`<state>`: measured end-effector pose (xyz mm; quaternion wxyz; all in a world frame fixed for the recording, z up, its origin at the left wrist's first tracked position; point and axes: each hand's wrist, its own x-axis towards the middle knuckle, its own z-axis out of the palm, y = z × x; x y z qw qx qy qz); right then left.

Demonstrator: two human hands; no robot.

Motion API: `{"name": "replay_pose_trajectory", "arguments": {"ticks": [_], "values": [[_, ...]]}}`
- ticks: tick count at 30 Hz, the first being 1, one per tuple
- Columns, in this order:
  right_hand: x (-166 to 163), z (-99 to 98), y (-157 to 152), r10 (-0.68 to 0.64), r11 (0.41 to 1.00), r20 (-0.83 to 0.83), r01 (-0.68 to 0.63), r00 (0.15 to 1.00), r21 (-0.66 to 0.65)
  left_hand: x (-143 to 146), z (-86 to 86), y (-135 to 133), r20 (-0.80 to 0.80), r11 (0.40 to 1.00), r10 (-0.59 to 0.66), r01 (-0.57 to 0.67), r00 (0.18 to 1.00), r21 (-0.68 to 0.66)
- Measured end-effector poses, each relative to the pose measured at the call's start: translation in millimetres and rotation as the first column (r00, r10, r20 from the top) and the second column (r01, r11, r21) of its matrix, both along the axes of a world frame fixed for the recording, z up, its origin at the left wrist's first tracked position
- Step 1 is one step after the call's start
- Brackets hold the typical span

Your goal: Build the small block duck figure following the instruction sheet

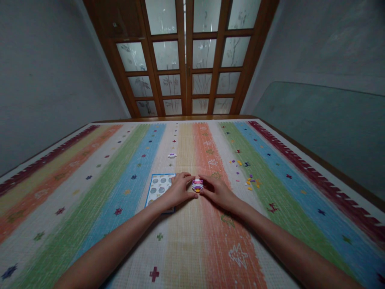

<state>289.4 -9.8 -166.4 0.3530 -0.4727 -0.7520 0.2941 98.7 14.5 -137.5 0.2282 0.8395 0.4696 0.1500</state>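
A small block model (197, 185) in white, purple, pink and yellow sits between my two hands at the middle of the table. My left hand (180, 188) grips its left side with thumb and fingers. From the right, my right hand (218, 190) holds the other side the same way. Partly under my left wrist lies a blue-edged sheet (155, 188) with round grey pictures. Farther back rests a small white and purple block piece (172, 155), apart from both hands.
Loose yellow and purple blocks (252, 182) lie scattered to the right of my right hand, with several more a little farther back. A striped cloth (186, 241) covers the table. Beyond its far edge stand wooden doors (186, 92) with glass panes; walls rise on both sides.
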Motion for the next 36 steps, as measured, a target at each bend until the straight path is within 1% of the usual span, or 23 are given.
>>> {"name": "replay_pose_trajectory", "arguments": {"ticks": [2,4,6,9,13,16,18,20,22,24,25,28,31,34,36], "values": [[3,-2.4,0,-0.016,0.999,-0.047,0.014,0.999,-0.047,-14,4.5,4,-0.058,0.999,0.036,-0.036,0.998,-0.004],[5,-4.8,0,-0.012,0.998,-0.097,0.006,0.995,-0.066,-33,8.8,11,-0.122,0.994,0.106,-0.107,0.987,-0.001],[5,-6.7,1,0.010,0.998,-0.128,-0.017,0.992,-0.053,-53,12.3,20,-0.187,0.982,0.181,-0.186,0.965,-0.008],[-1,-8.4,6,0.021,1.000,-0.101,-0.021,0.995,-0.002,-76,15.6,30,-0.263,0.962,0.255,-0.270,0.931,-0.025],[-7,-7.5,22,-0.016,1.000,-0.027,0.016,1.000,0.022,-82,16.5,35,-0.296,0.942,0.310,-0.333,0.904,-0.031],[-8,-5.3,36,-0.049,0.999,0.003,0.049,0.999,0.007,-79,15.5,38,-0.271,0.933,0.334,-0.358,0.903,-0.045],[-7,-4.0,41,-0.069,0.997,-0.005,0.069,0.998,0.015,-79,14.8,41,-0.231,0.930,0.338,-0.361,0.912,-0.067],[-6,-2.4,42,-0.105,0.993,-0.048,0.107,0.993,0.048,-80,15.4,43,-0.171,0.931,0.328,-0.348,0.929,-0.106],[-5,1.0,37,-0.168,0.981,-0.097,0.176,0.981,0.084,-82,18.7,45,-0.087,0.936,0.300,-0.311,0.950,-0.164],[-4,7.5,28,-0.215,0.971,-0.122,0.226,0.969,0.079,-83,25.4,43,0.017,0.942,0.263,-0.253,0.965,-0.222],[-4,12.1,22,-0.208,0.975,-0.127,0.216,0.970,0.055,-82,29.9,41,0.075,0.944,0.245,-0.220,0.967,-0.245],[-9,29.2,6,-0.111,0.994,-0.151,0.110,0.982,-0.013,-74,46.1,34,0.228,0.943,0.205,-0.129,0.952,-0.308],[-16,46.4,-1,-0.025,0.995,-0.192,0.005,0.981,-0.101,-59,62.5,26,0.348,0.939,0.168,-0.042,0.922,-0.342],[-18,60.3,-3,0.073,0.964,-0.269,-0.138,0.960,-0.229,-43,76.2,20,0.420,0.935,0.138,0.022,0.897,-0.354],[-16,68.2,-4,0.079,0.947,-0.313,-0.170,0.946,-0.274,-35,83.3,17,0.471,0.937,0.150,0.027,0.869,-0.347]]}}
